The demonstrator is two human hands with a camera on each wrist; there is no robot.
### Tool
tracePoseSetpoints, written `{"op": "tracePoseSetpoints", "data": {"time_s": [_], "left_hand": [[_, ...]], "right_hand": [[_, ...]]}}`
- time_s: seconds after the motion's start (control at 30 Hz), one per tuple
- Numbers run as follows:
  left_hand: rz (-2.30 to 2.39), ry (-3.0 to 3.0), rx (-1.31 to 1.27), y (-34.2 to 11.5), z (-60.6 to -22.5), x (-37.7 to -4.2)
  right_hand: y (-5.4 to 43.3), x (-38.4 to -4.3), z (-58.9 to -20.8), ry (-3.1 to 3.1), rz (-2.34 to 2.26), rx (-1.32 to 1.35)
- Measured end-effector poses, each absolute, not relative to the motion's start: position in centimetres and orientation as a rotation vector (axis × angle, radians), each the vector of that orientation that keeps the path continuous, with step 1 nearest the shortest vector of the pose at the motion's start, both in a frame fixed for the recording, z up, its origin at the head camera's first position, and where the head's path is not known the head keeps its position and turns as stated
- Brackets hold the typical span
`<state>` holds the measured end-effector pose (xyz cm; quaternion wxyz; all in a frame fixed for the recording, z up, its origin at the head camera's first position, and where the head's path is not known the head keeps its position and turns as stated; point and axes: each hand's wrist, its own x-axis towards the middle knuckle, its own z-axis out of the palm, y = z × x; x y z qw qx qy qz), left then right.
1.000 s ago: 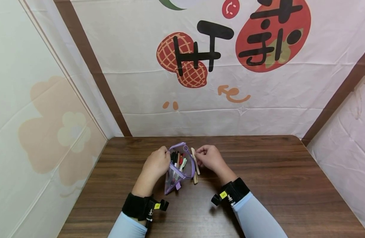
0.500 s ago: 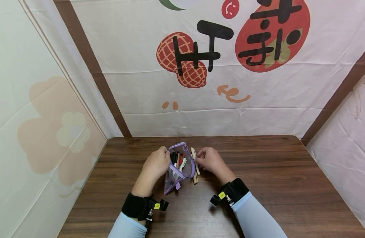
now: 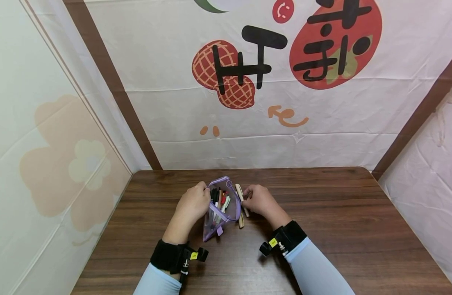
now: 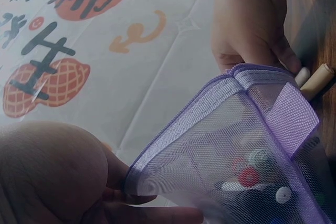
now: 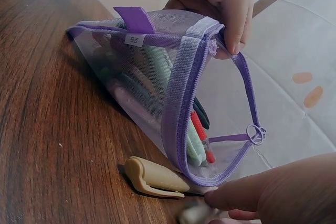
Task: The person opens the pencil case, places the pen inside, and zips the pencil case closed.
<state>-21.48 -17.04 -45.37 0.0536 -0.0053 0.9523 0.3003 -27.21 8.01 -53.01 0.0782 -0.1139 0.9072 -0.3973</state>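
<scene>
A purple mesh pencil case (image 3: 234, 208) stands on the table with its zip mouth open, and several pens (image 3: 224, 199) show inside. My left hand (image 3: 191, 201) grips the left edge of its mouth, thumb and fingers on the rim in the right wrist view. Close on the other side, my right hand (image 3: 262, 200) pinches a slim beige pen (image 3: 238, 190), whose end is blurred in the right wrist view. Another beige capped pen (image 5: 155, 176) lies on the table against the case. The right fingers partly hide both pens.
The brown wooden table (image 3: 321, 229) reaches to a white printed cloth (image 3: 166, 110) at the back. A pale panel (image 3: 48, 184) stands along the left side. A purple ring pull (image 5: 255, 135) hangs on the zip.
My right hand has shifted slightly down and left beside the case, and the slim pen under it has tilted a little. My left hand and the case look unmoved.
</scene>
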Motion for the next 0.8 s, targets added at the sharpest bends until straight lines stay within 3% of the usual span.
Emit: {"op": "tracePoseSetpoints", "data": {"time_s": [0.27,0.8], "left_hand": [[0.926,2.878,-0.006,-17.1,-45.3,-21.3],[0.915,2.903,0.0,-17.0,-45.5,-21.4]], "right_hand": [[8.7,-30.8,-57.6,2.845,-0.933,-0.317],[8.9,-29.6,-55.9,2.887,-0.832,-0.317]]}}
